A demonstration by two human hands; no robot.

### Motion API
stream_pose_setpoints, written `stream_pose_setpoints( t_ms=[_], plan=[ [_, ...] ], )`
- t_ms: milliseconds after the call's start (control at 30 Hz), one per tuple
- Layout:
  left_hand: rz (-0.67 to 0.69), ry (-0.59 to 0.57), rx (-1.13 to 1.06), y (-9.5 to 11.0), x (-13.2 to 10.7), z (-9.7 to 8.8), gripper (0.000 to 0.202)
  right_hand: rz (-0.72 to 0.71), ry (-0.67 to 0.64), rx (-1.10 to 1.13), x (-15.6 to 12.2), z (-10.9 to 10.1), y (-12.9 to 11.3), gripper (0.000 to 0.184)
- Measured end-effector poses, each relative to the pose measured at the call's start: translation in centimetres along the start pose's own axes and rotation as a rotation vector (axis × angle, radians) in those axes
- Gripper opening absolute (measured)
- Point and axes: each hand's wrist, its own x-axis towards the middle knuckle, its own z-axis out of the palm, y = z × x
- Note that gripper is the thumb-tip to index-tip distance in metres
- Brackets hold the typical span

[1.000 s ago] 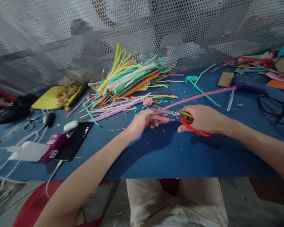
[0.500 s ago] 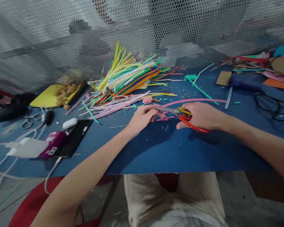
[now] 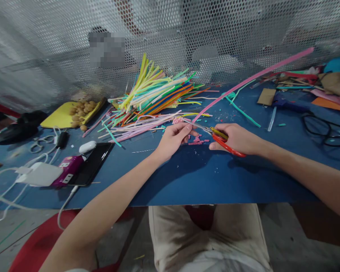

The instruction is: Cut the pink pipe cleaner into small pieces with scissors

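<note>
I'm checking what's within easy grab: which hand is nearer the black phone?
Left. The left hand is to the right of the phone, with bare table between them. The right hand, holding scissors, is farther right still, beyond the left hand.

The right hand (image 3: 237, 139) hides most of the scissors' handles (image 3: 229, 148).
</note>
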Motion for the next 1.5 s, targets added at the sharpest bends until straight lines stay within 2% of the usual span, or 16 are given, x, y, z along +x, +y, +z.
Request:
stream_pose_setpoints(
  t_ms=[100, 167, 233, 300, 367, 433, 567, 733, 800, 867, 933, 1033, 1100, 1300, 1400, 1500],
  plan=[
    [-0.033, 0.002, -0.083, 0.2, 0.0, -0.4, 0.032, -0.048, 0.069, -0.079, 0.2, -0.3, 0.5, 0.051],
    [0.000, 0.038, -0.067, 0.5, 0.0, -0.8, 0.038, -0.015, 0.082, -0.122, 0.3, -0.5, 1.0, 0.054],
    [0.135, 0.114, 0.108, 0.9, 0.0, -1.3, 0.045, 0.047, 0.065, -0.143, 0.4, -0.7, 1.4, 0.056],
    [0.328, 0.180, 0.367, 1.2, -0.1, -1.8, 0.050, 0.061, 0.055, -0.152, 0.5, -0.8, 1.6, 0.056],
    [0.477, 0.197, 0.565, 1.3, 0.0, -2.1, 0.053, 0.026, 0.066, -0.162, 0.6, -0.8, 1.5, 0.055],
    [0.534, 0.186, 0.640, 1.3, 0.1, -2.2, 0.051, -0.015, 0.072, -0.162, 0.6, -0.8, 1.3, 0.054],
    [0.470, 0.144, 0.610, 1.0, 0.3, -1.9, 0.043, -0.085, 0.068, -0.131, 0.5, -0.5, 1.0, 0.053],
    [0.394, 0.139, 0.494, 0.6, 0.6, -2.0, 0.059, -0.067, 0.076, -0.115, 0.5, -0.3, 1.2, 0.052],
    [0.387, 0.168, 0.494, 0.1, 1.0, -2.4, 0.051, -0.042, 0.091, -0.126, 0.6, -0.3, 1.3, 0.053],
    [0.356, 0.152, 0.569, -0.4, 1.4, -3.0, 0.028, -0.029, 0.116, -0.139, 0.6, -0.3, 1.4, 0.054],
    [0.333, 0.051, 0.715, -0.9, 1.8, -3.5, 0.016, -0.036, 0.157, -0.141, 0.7, -0.3, 1.4, 0.055],
    [0.382, -0.160, 0.902, -1.2, 2.0, -3.6, 0.017, -0.067, 0.208, -0.131, 0.7, -0.3, 1.3, 0.055],
    [0.388, -0.212, 0.973, -1.2, 1.8, -3.4, 0.020, -0.089, 0.224, -0.130, 0.7, -0.3, 1.2, 0.053],
    [0.163, -0.056, 1.127, -1.0, 1.6, -2.8, 0.030, -0.150, 0.270, -0.125, 0.6, -0.1, 1.1, 0.050],
    [0.158, -0.084, 1.147, -1.2, 1.7, -2.7, 0.032, -0.164, 0.275, -0.126, 0.5, 0.1, 0.9, 0.049],
    [0.175, -0.112, 1.165, -1.7, 1.8, -2.8, 0.025, -0.166, 0.269, -0.125, 0.5, 0.3, 0.9, 0.048]
  ],
)
